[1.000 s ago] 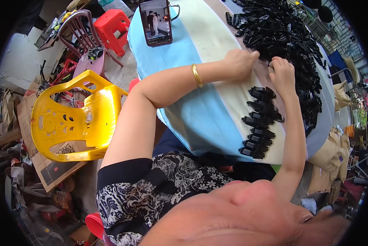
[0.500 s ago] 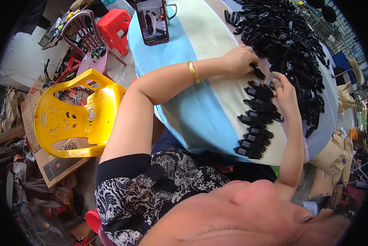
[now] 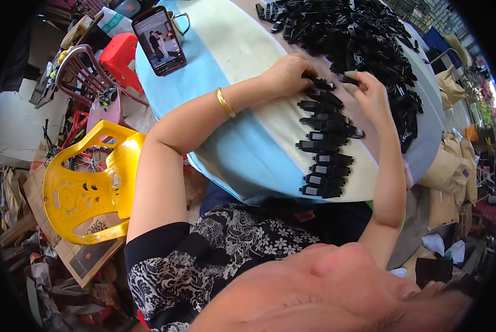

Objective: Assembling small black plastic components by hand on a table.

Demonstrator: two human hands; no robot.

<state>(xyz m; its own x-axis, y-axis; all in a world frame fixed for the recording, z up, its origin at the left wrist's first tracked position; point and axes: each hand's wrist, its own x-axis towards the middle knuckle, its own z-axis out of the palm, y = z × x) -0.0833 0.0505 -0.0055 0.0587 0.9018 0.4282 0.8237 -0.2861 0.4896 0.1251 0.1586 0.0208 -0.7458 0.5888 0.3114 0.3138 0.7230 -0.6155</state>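
Observation:
My left hand [image 3: 289, 73], with a gold bangle on its wrist, is closed at the far end of a row of black plastic pieces [image 3: 324, 145]. Its fingertips hold a black plastic piece [image 3: 322, 83] close to the tablecloth. To the right, beside the big pile of loose black plastic pieces [image 3: 347, 33], my right hand [image 3: 371, 95] pinches a small dark plastic piece [image 3: 348, 79] between thumb and fingers. The lined-up pieces lie side by side, running toward the table's near edge. The exact kind of these parts is too small to tell.
A phone [image 3: 159, 41] leans against a metal mug [image 3: 180, 25] on the striped tablecloth [image 3: 226, 50]. Left of the table stand a yellow plastic chair [image 3: 93, 182], a red stool [image 3: 120, 61] and a pink chair [image 3: 84, 69]. Brown sacks [image 3: 444, 171] stand at the right.
The view has shifted, so the table sits further left. My left hand has brought its piece to the row's far end. My right hand has moved from the row toward the pile and pinches a piece.

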